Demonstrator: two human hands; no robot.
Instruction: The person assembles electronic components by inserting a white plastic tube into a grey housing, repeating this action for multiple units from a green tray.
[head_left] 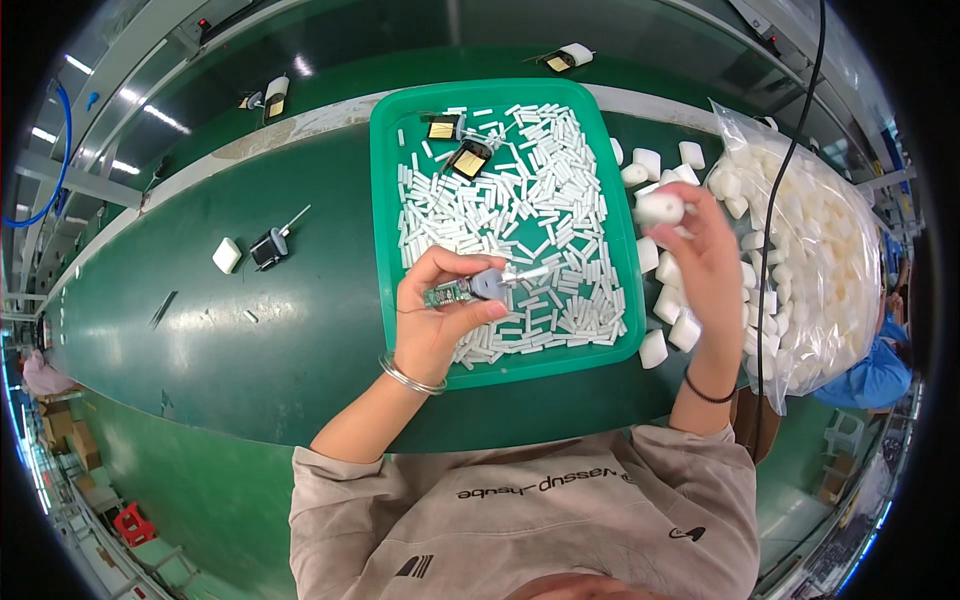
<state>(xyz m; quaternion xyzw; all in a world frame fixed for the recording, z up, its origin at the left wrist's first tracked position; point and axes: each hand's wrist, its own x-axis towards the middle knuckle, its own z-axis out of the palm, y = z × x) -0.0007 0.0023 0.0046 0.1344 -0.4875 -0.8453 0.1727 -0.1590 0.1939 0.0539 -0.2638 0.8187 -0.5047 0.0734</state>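
Note:
My left hand (428, 318) is closed around a small circuit-board assembly (487, 284) with a grey end piece, above the near part of a green tray (384, 220). A white tube sticks out of the grey piece, pointing right. Beyond the tray's right edge, my right hand (708, 250) grips a rounded white plastic cap (660, 208) between thumb and fingers; the hand is slightly blurred. Many short white tubes (560, 150) lie loose in the tray. Two dark units with yellow faces, one of them this black unit (468, 158), rest on the tubes at the far left.
Several white caps (653, 348) lie right of the tray, beside a clear plastic bag (830, 260) full of more. A black cable (783, 165) hangs in front of the bag. Left on the green table are a black unit (268, 250), a white cap (227, 255) and thin dark pieces (163, 308).

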